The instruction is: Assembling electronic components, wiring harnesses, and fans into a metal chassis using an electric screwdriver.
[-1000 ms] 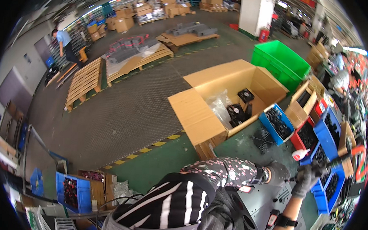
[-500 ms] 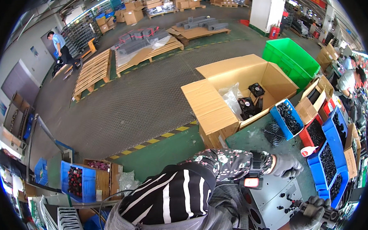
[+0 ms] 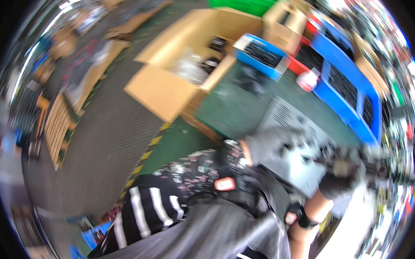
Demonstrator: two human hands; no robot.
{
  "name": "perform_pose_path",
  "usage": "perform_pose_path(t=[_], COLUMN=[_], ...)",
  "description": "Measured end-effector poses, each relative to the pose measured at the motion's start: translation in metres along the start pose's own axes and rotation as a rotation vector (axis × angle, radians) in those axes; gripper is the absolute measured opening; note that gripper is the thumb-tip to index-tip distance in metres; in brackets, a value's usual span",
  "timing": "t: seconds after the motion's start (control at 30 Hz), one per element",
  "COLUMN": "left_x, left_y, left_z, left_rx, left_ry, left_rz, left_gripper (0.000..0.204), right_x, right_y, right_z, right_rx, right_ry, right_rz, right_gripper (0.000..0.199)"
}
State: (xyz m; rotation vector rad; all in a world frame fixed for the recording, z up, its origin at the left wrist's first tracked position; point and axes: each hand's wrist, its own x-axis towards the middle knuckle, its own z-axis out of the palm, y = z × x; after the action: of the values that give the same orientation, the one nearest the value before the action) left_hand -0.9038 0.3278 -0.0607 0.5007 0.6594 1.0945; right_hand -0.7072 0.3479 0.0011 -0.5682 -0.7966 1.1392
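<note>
A grey metal panel (image 3: pixel 286 172) with punched vent slots lies on the green bench top in front of me. My left hand (image 3: pixel 271 145), in a grey glove, is over the panel's left part; its fingers are smeared by motion. Several small black parts (image 3: pixel 306 158) lie on the panel near those fingers. At the panel's right edge my right hand (image 3: pixel 340 184), also gloved, is closed around a dark, elongated tool (image 3: pixel 377 168). Blur hides the tool's exact kind. A black fan guard (image 3: pixel 251 79) rests farther back on the bench.
An open cardboard box (image 3: pixel 163 93) with black fans (image 3: pixel 211 64) and clear plastic stands at the back left. Along the back right are a blue box of black parts (image 3: pixel 259 54), a red bin (image 3: pixel 308 57), a white bottle (image 3: pixel 308 79) and blue bins (image 3: pixel 345 91). Behind stands a green crate (image 3: pixel 245 1).
The view has swung right and blurred, so the bench sits farther left. My left hand has come from beyond the panel's far edge to over it. My right hand still grips the dark tool.
</note>
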Motion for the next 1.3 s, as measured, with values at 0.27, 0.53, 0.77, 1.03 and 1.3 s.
perform_pose_path(t=[0.27, 0.53, 0.77, 1.03, 1.3], left_x=[0.005, -0.004, -0.003, -0.006, 0.044], left_y=[-0.016, -0.018, -0.018, -0.011, 0.025], left_z=[0.019, 0.035, 0.042, 0.046, 0.029], left_rx=[-0.005, 0.069, 0.047, 0.481, 1.409], left_ry=[0.043, 0.069, 0.06, 0.058, 0.056], left_rz=[-0.243, -0.302, -0.329, -0.241, 0.135], left_gripper=[0.04, 0.042, 0.043, 0.047, 0.031], right_x=[0.001, -0.001, -0.008, 0.002, 0.017], right_y=[-0.008, -0.01, -0.014, -0.014, -0.014], right_z=[0.009, 0.014, 0.009, -0.016, -0.036], right_rx=[0.248, 0.252, 0.108, 0.364, 0.263], right_ry=[-0.267, -0.242, -0.309, -0.15, -0.006], right_rz=[-0.079, -0.121, -0.121, -0.034, -0.065], right_gripper=[0.043, 0.045, 0.039, 0.04, 0.04])
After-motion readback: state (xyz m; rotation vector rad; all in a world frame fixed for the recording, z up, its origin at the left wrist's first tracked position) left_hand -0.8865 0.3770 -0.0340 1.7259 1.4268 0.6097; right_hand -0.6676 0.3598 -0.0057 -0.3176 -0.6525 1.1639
